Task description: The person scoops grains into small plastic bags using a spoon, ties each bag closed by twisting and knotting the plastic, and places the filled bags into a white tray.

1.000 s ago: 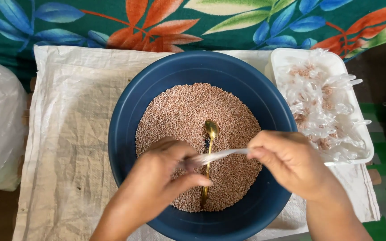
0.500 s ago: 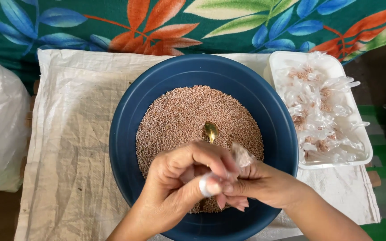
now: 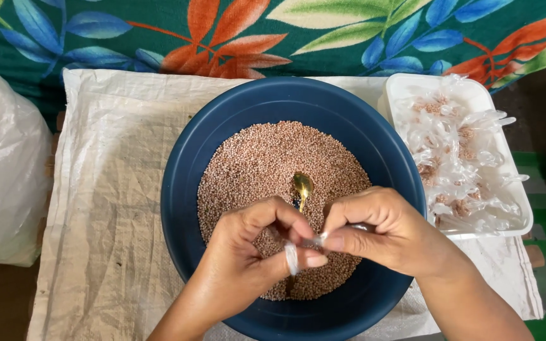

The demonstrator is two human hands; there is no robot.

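Hands shifted right; left hand [image 3: 248, 252], right hand [image 3: 380, 230] pinch crinkly clear packet [image 3: 314, 242].

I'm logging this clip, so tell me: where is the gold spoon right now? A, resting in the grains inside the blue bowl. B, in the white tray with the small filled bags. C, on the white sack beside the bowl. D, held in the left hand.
A: the gold spoon lies on the pinkish grains in the blue bowl, its handle running under the hands, which pinch a small clear bag instead.

navy bowl [image 3: 235, 126], pinkish-brown grains [image 3: 266, 164], gold spoon [image 3: 303, 185]
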